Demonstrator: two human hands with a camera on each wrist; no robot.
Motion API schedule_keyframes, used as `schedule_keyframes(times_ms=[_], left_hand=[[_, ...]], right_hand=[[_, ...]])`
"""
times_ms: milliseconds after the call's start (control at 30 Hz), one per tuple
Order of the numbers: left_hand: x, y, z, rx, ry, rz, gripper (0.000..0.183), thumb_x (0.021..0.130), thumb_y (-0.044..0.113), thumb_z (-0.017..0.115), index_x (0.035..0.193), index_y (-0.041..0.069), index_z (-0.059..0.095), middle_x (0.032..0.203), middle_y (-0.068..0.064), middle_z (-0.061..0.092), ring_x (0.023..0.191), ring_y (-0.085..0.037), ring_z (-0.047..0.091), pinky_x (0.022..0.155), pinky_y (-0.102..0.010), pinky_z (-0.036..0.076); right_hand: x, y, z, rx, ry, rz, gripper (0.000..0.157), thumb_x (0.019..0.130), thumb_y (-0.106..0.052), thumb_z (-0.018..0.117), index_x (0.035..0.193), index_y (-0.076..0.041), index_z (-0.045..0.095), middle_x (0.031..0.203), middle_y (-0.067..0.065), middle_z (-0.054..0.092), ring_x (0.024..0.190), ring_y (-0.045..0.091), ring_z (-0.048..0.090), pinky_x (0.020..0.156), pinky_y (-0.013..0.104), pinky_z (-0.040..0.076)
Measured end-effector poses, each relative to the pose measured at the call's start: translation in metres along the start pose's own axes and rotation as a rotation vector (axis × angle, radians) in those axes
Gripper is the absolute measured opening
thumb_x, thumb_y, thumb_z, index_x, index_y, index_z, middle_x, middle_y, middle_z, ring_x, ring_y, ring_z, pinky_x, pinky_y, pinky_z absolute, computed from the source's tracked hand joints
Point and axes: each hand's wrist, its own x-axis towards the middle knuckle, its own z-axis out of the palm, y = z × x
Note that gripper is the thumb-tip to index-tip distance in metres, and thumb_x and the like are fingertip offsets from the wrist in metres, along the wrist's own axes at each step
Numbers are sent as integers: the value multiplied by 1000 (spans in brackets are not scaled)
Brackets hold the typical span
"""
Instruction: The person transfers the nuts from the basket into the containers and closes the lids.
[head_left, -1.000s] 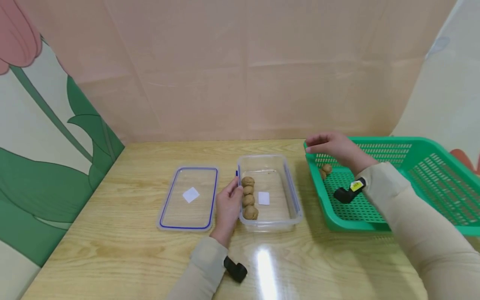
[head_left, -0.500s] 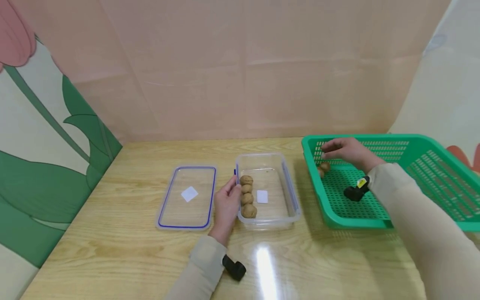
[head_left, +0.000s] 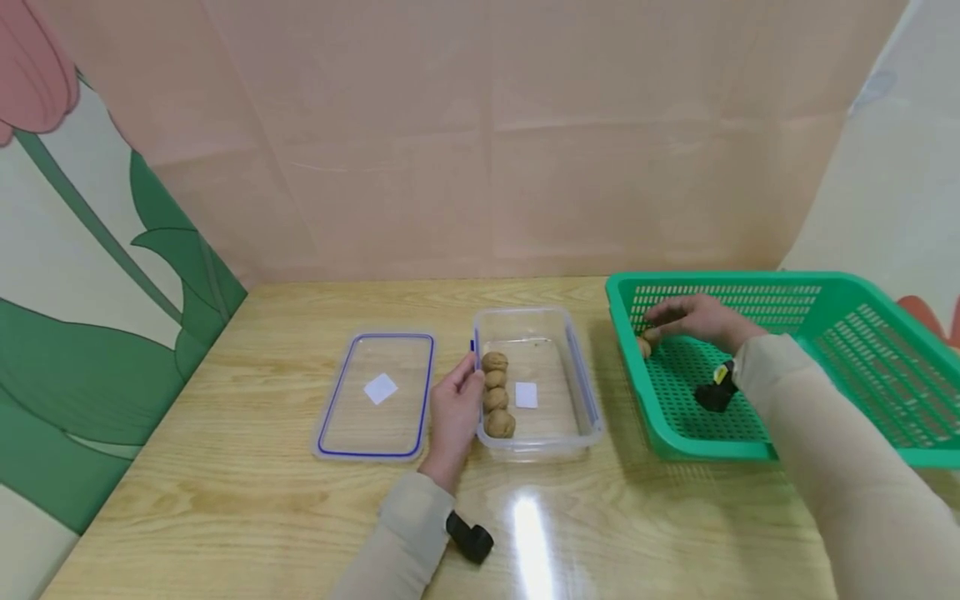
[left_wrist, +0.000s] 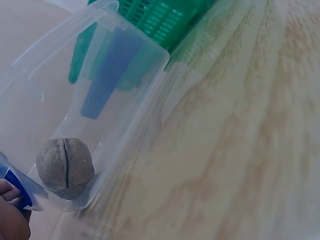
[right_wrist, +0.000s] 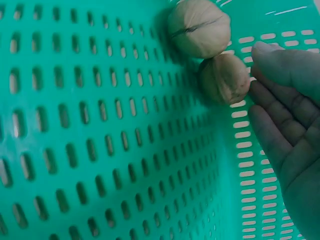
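Observation:
A clear plastic food box [head_left: 577, 433] stands on the table with several walnuts [head_left: 497, 400] in a row along its left wall and a white square of paper on its base. My left hand [head_left: 454, 410] grips that left side, at the blue latch [left_wrist: 19, 189] in the left wrist view. Inside the green basket [head_left: 652, 417], my right hand [head_left: 697, 321] reaches down at the left end with its fingers spread. Two walnuts lie there, one [right_wrist: 225, 79] close to the fingertips and another [right_wrist: 199, 27] beyond it. Nothing is in the right palm.
Left of the box lies its clear lid [head_left: 372, 433] with a blue seal and a white paper square. The basket has raised slotted walls. A pinkish sheet [head_left: 480, 150] hangs behind the wooden table [head_left: 247, 467].
My right hand has moved from over the basket's left rim rightward and down into the basket, near the two walnuts. The left hand stays on the box.

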Motion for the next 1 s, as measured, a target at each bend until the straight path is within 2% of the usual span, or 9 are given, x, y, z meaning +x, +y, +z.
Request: schedule_keyframes(times_ms=[200,533,767,1000], left_hand=[[-1,0,-1,10,-8,-21,36,89,11,57,124,11,58,126,-9,58,113,-19,57,92,-26,50],[-1,1,0,-1,3,-19,36,88,10,58,124,10,58,127,-8,58,114,-18,56,92,-24,49],[0,0,0,-12,7,-1,35,88,9,57,123,7,58,126,-10,58,114,-20,56,93,-26,49],[0,-1,1,-1,10,-16,36,88,10,58,123,9,58,127,-8,58,115,-19,56,92,-24,49]], right_hand=[[1,2,2,-2,-41,-7,50,84,-22,67,126,2,52,128,24,52,118,42,46,97,61,38],[5,6,7,-44,-90,12,53,78,-21,73,123,1,55,123,21,57,105,25,55,92,48,47],[7,6,7,-60,-112,5,50,79,-19,72,122,2,56,119,20,59,101,22,55,89,43,48],[6,6,8,-88,-98,-1,47,80,-19,71,121,1,58,120,21,58,101,24,56,84,40,51]])
